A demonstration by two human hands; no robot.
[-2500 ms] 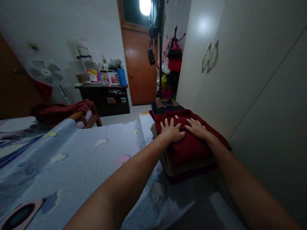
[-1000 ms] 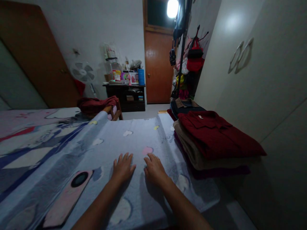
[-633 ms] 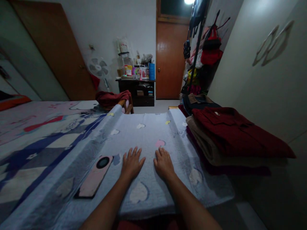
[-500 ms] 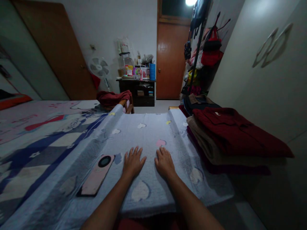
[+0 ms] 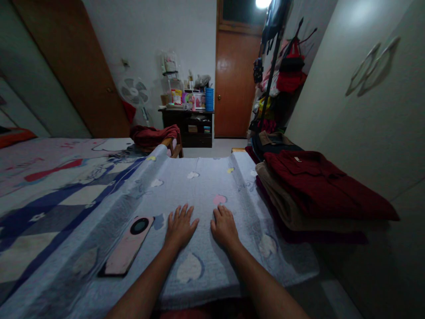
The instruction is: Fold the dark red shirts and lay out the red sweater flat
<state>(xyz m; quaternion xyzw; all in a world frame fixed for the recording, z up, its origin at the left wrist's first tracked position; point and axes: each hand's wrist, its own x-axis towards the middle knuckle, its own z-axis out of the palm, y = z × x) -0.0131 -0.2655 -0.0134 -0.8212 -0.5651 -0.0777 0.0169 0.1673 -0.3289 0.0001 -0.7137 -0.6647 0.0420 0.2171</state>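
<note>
On heart-print cover (image 5: pixel 206 181): left hand (image 5: pixel 181 227), right hand (image 5: pixel 226 226) flat, released
Phone (image 5: pixel 124 254): hands' 8 o'clock
Clothes stack (image 5: pixel 318 190): 2 o'clock

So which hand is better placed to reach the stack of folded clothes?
The right hand, I'd say: it rests palm down on the blue cloth, holding nothing visible, on the side nearer the stack. The left hand lies farther from it, nearer the pink phone.

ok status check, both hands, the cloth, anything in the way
Left hand and right hand palms down, holding nothing. Heart-patterned cloth spread under both. Phone lying on it, left; folded clothes stacked right.
</note>
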